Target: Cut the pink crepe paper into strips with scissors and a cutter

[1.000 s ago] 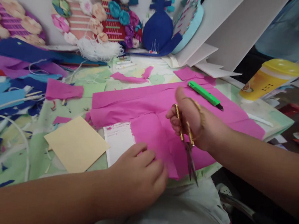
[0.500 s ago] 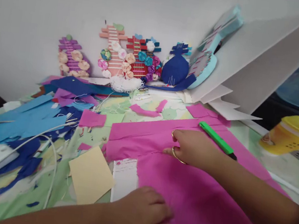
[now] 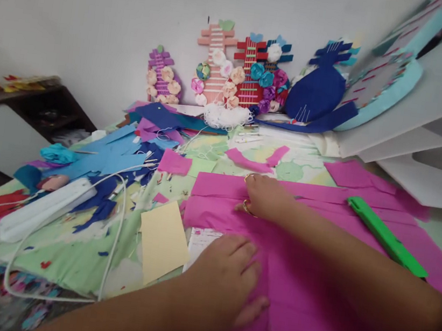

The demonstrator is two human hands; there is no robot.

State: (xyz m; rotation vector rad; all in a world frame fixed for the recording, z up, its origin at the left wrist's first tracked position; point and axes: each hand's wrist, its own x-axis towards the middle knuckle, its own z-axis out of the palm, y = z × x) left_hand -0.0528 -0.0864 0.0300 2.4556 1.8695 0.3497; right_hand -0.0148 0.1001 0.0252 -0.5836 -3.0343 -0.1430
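Observation:
A large bright pink paper sheet point(image 3: 309, 302) lies creased across the front of the table. My right hand point(image 3: 269, 196) is closed around gold-handled scissors point(image 3: 248, 208), over the upper part of the sheet; two gold loops show at the fingers and the blades are mostly hidden. Closer to me, my left hand point(image 3: 221, 285) presses on the sheet's left part, fingers curled over the paper and thumb pointing right. A white printed piece point(image 3: 201, 239) peeks out beside it. To its left lies a cream paper square point(image 3: 164, 242). A green cutter knife point(image 3: 386, 236) rests on the pink paper at right.
Small decorated guitars point(image 3: 213, 67) lean along the wall, with a dark blue one point(image 3: 315, 94) beside them. White boards point(image 3: 430, 122) stand at right. Blue paper scraps point(image 3: 104, 153), a white power strip point(image 3: 46, 213) and its cable cover the left side. White yarn point(image 3: 227, 116) lies at the back.
The view has swung left and closer, so the table's contents sit further right and the yellow tub is out of frame. My left thumb now sticks out; my right hand stays on the scissors.

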